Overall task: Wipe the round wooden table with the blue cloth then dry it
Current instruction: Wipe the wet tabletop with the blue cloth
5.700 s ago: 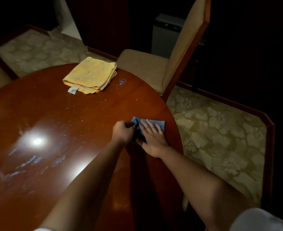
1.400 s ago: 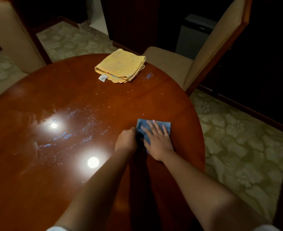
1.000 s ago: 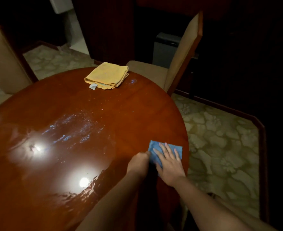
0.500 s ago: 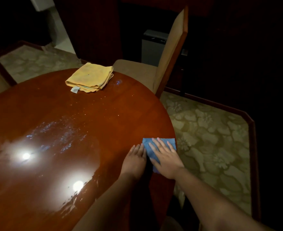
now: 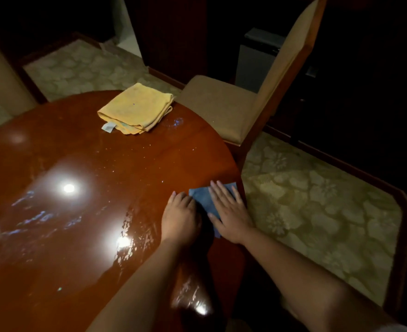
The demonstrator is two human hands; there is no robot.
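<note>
So we had the blue cloth [image 5: 203,197] down flat on the table [image 5: 82,212], right at the edge nearest the chair [image 5: 233,109]. Our right hand [image 5: 230,212] lay on top of it with the fingers [image 5: 218,191] straight and a little spread, pressing rather than gripping. Our left hand [image 5: 179,215] sat just beside the cloth, touching its near corner; its fingers looked loosely curled onto the wood, holding nothing as far as we could tell.

Best way to do this bit, we reckoned: keep the palm flat so the whole cloth dragged, and work in overlapping passes away from the chair toward the middle, where smears and specks were catching the light. Watch the rim, because the cloth was close enough to slide off.

The yellow towel [image 5: 135,109] was folded at the far side of the table from the chair-side wiping spot, untouched, so drying wasn't started.
</note>
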